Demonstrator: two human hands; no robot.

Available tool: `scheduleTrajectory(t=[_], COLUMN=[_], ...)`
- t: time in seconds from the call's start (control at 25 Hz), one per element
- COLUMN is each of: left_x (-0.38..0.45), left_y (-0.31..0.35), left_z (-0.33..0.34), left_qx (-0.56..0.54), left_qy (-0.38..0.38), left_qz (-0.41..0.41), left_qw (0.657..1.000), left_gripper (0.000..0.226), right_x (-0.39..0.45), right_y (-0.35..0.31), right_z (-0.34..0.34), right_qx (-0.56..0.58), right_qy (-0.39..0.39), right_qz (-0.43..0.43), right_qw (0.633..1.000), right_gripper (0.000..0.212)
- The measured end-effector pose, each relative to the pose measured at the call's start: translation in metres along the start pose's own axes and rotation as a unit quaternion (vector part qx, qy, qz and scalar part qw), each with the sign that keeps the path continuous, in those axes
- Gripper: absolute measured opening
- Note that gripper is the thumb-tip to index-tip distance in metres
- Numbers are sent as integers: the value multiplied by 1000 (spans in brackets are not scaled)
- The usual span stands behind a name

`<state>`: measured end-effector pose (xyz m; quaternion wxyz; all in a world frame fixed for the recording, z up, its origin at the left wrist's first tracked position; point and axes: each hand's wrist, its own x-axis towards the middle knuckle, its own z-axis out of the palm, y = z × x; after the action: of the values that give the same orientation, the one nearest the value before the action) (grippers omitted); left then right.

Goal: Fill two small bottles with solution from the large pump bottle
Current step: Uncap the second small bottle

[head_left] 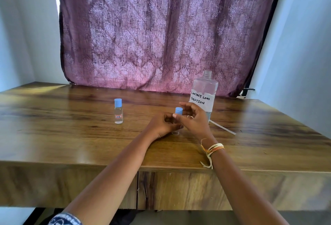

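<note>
A small clear bottle (175, 132) stands on the wooden table (71, 135) at the centre, mostly hidden by my hands. My left hand (162, 125) grips its body. My right hand (192, 120) pinches its blue cap (179, 111) on top. A second small bottle (118, 111), capped in blue and bearing a red-edged label, stands upright to the left, apart from both hands. Behind my right hand the large clear bottle (204, 94), labelled "Contact Lens Solution", stands with its neck uncovered. Its pump is off; the pump's white tube (223, 127) lies on the table to the right.
A patterned purple curtain (161, 31) hangs behind the table's far edge. Pale walls close in on both sides. A drawer front (215, 189) runs under the near table edge.
</note>
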<state>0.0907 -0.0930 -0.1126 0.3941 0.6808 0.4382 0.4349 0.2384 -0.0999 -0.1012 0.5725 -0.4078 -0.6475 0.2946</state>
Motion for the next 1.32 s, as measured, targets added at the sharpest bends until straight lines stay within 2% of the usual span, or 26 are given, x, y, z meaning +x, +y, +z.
scheduleTrajectory(t=[0.2,0.36,0.6,0.76,1.0,1.2,1.32], left_x=[0,-1,-3,-3,-1,-1,0], left_y=[-1,0,3,4,1,1,-1], left_z=[0,-1,0,-1,0,0,-1], left_qx=[-8,1,2,-5,-6,-6,4], left_qy=[7,2,-3,-4,3,-2,2], left_qz=[0,8,6,13,8,14,15], left_qw=[1000,1000,1000,1000,1000,1000,1000], left_gripper=[25,24,24,24,17,24,27], right_x=[1,1,1,1,1,3,3], right_y=[1,0,1,2,3,4,3], right_z=[-1,1,0,0,-1,1,1], right_qx=[24,1,-4,-22,-15,-21,-1], right_qy=[1,-4,-2,-2,6,20,22], right_qz=[17,4,14,2,25,5,14], right_qw=[1000,1000,1000,1000,1000,1000,1000], right_gripper=[36,48,44,53,45,57,49])
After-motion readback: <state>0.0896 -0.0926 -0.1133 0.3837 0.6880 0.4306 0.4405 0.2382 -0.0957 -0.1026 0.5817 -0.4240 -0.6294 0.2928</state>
